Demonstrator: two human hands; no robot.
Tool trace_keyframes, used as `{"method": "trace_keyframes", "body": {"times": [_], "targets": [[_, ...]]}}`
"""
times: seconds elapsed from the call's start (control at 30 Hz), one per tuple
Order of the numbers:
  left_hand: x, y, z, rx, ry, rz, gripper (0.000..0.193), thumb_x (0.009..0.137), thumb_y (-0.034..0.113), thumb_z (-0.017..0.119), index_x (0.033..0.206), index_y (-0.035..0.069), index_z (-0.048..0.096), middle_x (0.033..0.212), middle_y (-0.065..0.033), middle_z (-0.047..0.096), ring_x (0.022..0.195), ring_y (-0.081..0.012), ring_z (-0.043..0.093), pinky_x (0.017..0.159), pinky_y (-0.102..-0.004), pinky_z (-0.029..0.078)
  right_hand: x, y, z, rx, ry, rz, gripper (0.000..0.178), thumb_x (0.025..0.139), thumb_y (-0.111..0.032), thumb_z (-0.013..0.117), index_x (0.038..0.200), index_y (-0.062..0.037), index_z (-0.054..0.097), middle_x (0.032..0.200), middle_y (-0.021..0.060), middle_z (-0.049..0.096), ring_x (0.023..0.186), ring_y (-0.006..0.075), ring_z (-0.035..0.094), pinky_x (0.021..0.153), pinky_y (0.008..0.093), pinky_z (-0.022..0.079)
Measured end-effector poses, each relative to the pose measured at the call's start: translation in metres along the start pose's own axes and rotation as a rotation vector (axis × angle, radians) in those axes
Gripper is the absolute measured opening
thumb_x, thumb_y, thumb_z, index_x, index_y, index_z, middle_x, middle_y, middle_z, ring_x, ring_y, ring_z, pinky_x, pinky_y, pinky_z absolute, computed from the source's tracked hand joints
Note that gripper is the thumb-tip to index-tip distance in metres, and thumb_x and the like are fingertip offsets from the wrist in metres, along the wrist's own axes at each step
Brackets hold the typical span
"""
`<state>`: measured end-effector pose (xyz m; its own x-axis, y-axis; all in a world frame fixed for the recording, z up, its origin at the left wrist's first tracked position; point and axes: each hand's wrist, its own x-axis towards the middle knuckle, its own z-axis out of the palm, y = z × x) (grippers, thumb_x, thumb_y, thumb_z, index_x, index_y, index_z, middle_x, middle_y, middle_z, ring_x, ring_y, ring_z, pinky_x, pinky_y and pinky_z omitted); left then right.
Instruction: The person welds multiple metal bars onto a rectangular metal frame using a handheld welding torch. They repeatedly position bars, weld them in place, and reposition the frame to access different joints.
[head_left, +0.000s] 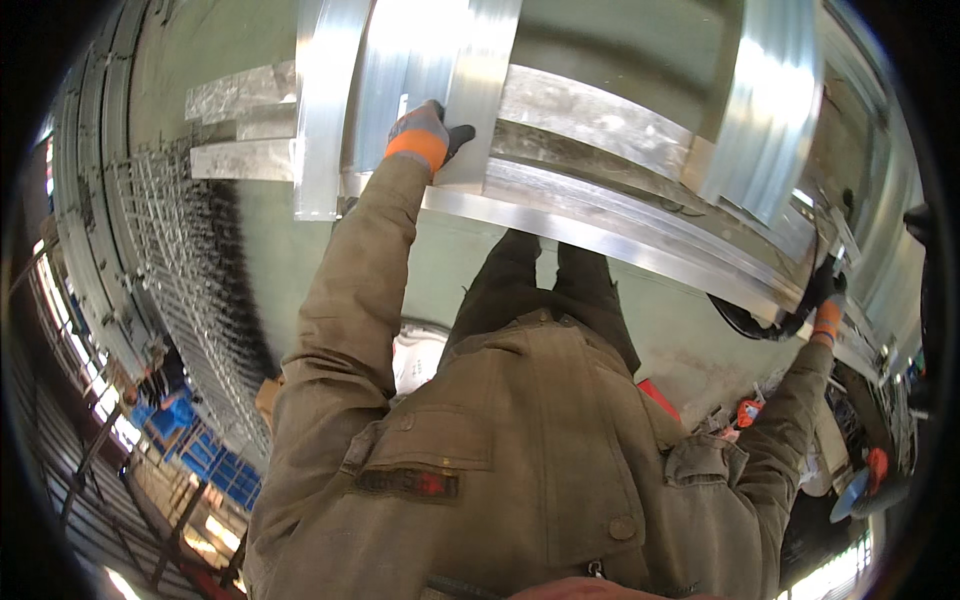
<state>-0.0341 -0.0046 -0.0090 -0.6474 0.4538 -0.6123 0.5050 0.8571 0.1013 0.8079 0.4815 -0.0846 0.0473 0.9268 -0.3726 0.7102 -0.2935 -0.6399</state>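
My left hand [424, 132], in a dark glove with an orange cuff, lies on a shiny metal profile [480, 110] at the upper middle. Its thumb sticks out to the right, apart from the fingers. Far to the right is my right hand [829, 298], gloved the same way, by the end of a long metal bar [600, 232]. Its dark fingers blend into the things around them, so their grip is unclear. A black cable [745, 322] loops just left of that hand.
More ribbed metal profiles [768, 100] lie across the frame at upper right. A wire mesh stack [190, 270] stands at left beside long metal lengths [90, 190]. An angle grinder-like tool with a disc [852, 495] is at lower right. Beneath my legs is the greenish floor [290, 240].
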Motion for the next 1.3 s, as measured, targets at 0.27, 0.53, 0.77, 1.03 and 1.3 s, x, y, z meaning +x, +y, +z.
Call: {"method": "trace_keyframes", "body": {"times": [0.27,0.53,0.77,1.03,1.3], "targets": [[0.03,0.001,-0.015,0.121,-0.269,-0.031,0.085,0.081,0.069,0.089,0.137,0.007,0.074,0.13,-0.0158,0.078,0.124,-0.0382,0.073,0.106,-0.049,0.059,0.03,0.001,-0.025,-0.011,-0.092,0.085,0.047,0.107,-0.052,0.074,0.122,-0.0071,0.079,0.089,0.0012,0.074,0.078,0.0147,0.067,0.072,0.0318,0.052],[0.025,-0.006,-0.008,0.01,-0.244,-0.019,0.082,0.081,0.066,0.091,0.136,0.006,0.075,0.125,-0.0162,0.08,0.116,-0.0359,0.075,0.101,-0.0469,0.06,0.044,0.043,-0.044,-0.654,-0.375,-0.358,0.053,0.113,-0.034,0.068,0.16,-0.0096,0.061,0.117,0.0022,0.073,0.102,0.0156,0.067,0.096,0.0299,0.056],[0.023,-0.005,-0.009,0.035,-0.214,0.048,0.074,0.084,0.066,0.09,0.124,0.005,0.079,0.114,-0.0182,0.082,0.104,-0.0358,0.077,0.094,-0.046,0.061,0.045,0.018,-0.033,0.545,-0.372,0.465,0.06,0.117,-0.045,0.06,0.163,-0.007,0.058,0.142,0.0034,0.07,0.123,0.0176,0.066,0.109,0.0338,0.052],[0.017,-0.002,-0.018,0.033,-0.134,0.135,0.078,0.077,0.069,0.092,0.12,0.005,0.081,0.123,-0.0221,0.081,0.116,-0.0421,0.077,0.102,-0.0502,0.06,0.064,0.033,-0.048,-0.356,-0.349,-0.113,0.065,0.116,-0.018,0.049,0.179,-0.0084,0.033,0.112,0.004,0.063,0.11,0.0235,0.064,0.112,0.0381,0.05],[0.013,-0.015,-0.015,-0.046,-0.104,0.103,0.07,0.077,0.065,0.093,0.112,0.005,0.086,0.114,-0.0203,0.084,0.11,-0.0405,0.08,0.1,-0.0494,0.062,-0.044,-0.044,-0.064,-0.083,0.005,-0.206,0.063,0.122,-0.024,0.041,0.181,-0.0107,0.025,0.148,0.0105,0.061,0.128,0.0258,0.061,0.119,0.0429,0.047]]}}
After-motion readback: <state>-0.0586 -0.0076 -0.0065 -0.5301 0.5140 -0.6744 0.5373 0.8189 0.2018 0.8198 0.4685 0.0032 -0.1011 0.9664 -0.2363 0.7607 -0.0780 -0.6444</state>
